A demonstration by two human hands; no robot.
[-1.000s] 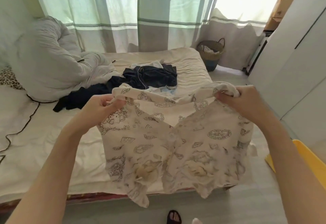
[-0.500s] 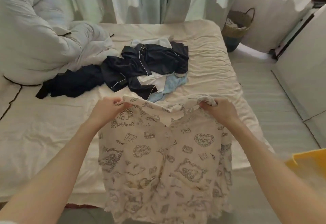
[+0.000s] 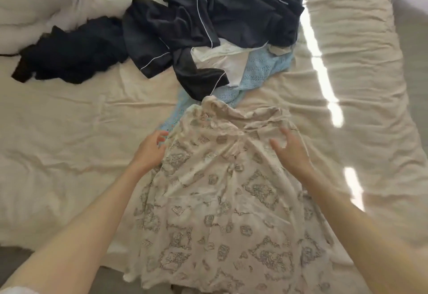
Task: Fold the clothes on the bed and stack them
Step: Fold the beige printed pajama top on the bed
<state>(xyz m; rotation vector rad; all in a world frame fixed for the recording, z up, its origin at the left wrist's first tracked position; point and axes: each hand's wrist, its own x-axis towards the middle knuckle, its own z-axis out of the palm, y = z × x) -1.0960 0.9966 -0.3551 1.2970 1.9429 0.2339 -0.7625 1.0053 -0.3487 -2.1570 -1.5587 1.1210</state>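
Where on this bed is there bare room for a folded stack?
Bare sheet lies left of the printed garment, below the black clothes. More bare sheet lies right of the sunlit strip. The top middle is crowded with the dark pile and blue knit.

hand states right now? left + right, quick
Left hand: open, fingers loosely curled at the left edge of the printed garment, gripping nothing.
Right hand: open, fingers spread over the garment's top right, holding nothing.

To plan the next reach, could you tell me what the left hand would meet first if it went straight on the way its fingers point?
Probably the light blue garment just beyond the left hand; depth is unclear.
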